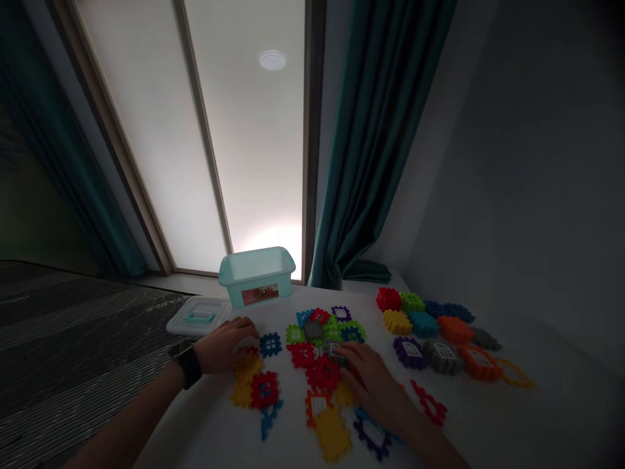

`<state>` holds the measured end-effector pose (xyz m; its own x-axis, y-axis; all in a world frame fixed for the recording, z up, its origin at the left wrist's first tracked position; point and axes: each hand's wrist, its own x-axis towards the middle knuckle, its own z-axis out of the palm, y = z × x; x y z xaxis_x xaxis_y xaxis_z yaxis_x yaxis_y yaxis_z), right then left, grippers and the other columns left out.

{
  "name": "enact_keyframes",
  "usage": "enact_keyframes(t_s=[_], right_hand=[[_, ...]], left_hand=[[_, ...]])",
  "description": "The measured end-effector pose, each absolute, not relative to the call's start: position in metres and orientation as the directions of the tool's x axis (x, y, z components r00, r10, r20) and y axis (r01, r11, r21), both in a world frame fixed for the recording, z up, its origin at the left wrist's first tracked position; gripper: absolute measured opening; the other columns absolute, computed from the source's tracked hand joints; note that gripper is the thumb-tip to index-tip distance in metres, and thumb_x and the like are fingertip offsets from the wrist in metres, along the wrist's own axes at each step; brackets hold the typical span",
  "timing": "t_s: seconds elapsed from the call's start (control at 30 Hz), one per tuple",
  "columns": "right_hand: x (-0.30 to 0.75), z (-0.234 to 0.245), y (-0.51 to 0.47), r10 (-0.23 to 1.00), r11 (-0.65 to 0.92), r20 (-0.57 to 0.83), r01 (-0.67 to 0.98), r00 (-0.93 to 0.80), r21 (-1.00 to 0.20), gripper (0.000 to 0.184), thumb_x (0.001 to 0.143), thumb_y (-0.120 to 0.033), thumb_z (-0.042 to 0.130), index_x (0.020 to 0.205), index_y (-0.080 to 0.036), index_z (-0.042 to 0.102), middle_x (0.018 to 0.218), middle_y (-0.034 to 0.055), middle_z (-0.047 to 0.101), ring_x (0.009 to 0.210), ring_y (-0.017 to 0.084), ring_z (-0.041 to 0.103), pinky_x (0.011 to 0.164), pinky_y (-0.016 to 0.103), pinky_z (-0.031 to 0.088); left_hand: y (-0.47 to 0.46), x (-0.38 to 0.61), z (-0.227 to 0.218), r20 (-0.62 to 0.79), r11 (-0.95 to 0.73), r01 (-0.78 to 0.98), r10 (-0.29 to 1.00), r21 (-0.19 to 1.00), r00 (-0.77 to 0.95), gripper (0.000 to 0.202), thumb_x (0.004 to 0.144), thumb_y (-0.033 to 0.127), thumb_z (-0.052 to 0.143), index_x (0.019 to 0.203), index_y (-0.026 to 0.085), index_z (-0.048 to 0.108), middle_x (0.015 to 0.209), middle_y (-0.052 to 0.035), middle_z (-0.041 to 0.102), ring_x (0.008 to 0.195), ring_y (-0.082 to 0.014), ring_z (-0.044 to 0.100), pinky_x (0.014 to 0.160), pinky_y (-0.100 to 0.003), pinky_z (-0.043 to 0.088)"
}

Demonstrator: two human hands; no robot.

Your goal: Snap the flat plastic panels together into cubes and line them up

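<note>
Left hand [229,343], fingers curled, by yellow notched plastic squares [250,369]; right hand [374,378], fingers bent, over grey notched plastic window tile [330,348] on white table [209,423]. Grips: can't make out. Step: apparently handling loose pieces; lifting calls for fingertip pinch.

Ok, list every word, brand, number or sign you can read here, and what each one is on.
"TABLE": pale letters on the dark striped surface; faint, and any letters before it are unclear.
Label on the teal bin: too small and blurred to read.
Wristwatch: dark face, nothing readable.
</note>
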<state>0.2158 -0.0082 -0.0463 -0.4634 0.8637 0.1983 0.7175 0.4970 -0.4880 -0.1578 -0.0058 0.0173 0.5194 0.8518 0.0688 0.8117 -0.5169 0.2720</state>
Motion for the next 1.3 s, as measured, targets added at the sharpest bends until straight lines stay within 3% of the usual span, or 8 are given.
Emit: enact_keyframes(t_s=[0.23,0.33,0.77,1.07,1.3], right_hand=[[0.215,-0.048,-0.008,0.883,0.457,0.165,0.723,-0.439,-0.518,0.040,0.101,-0.047,0.039,0.134,-0.031,0.055,0.138,0.0064,0.057,0.130,0.028,0.049,0.110,0.051,0.042],[0.214,-0.047,-0.008,0.887,0.449,0.168,0.722,-0.430,-0.527,0.042,0.101,-0.047,0.038,0.137,-0.030,0.053,0.138,0.0070,0.057,0.130,0.028,0.050,0.110,0.051,0.042],[0.215,-0.042,-0.012,0.880,0.458,0.153,0.721,-0.449,-0.520,0.041,0.102,-0.045,0.036,0.137,-0.030,0.052,0.140,0.0071,0.055,0.132,0.027,0.047,0.113,0.050,0.038],[0.214,-0.033,-0.015,0.889,0.432,0.113,0.733,-0.443,-0.525,0.042,0.102,-0.047,0.035,0.138,-0.030,0.051,0.142,0.0075,0.054,0.134,0.028,0.046,0.113,0.049,0.039],[0.216,-0.039,-0.015,0.873,0.477,0.185,0.716,-0.451,-0.509,0.039,0.103,-0.043,0.037,0.137,-0.029,0.052,0.138,0.0084,0.056,0.131,0.028,0.048,0.111,0.050,0.040]], left_hand=[[-0.026,-0.180,0.017,-0.016,-0.509,0.767,0.829,0.390,0.559,0.075,0.067,0.015,0.071,0.137,0.030,0.049,0.136,-0.0074,0.054,0.123,-0.0296,0.055,0.105,-0.040,0.047],[-0.033,-0.179,0.015,-0.054,-0.490,0.776,0.832,0.396,0.553,0.080,0.064,0.020,0.077,0.138,0.029,0.049,0.136,-0.0086,0.054,0.122,-0.0321,0.055,0.105,-0.043,0.046],[-0.016,-0.122,-0.005,0.078,-0.501,0.806,0.860,0.317,0.504,0.041,0.079,0.022,0.069,0.119,0.027,0.063,0.121,-0.0061,0.061,0.113,-0.0277,0.058,0.098,-0.039,0.046],[0.002,-0.089,0.008,0.059,-0.551,0.776,0.825,0.306,0.562,0.030,0.074,0.039,0.076,0.096,0.023,0.063,0.109,-0.0059,0.062,0.106,-0.0293,0.056,0.093,-0.040,0.044],[0.001,-0.089,-0.002,0.084,-0.513,0.778,0.850,0.363,0.521,0.035,0.070,0.028,0.076,0.100,0.023,0.060,0.108,-0.0038,0.063,0.105,-0.0271,0.056,0.093,-0.038,0.043]])
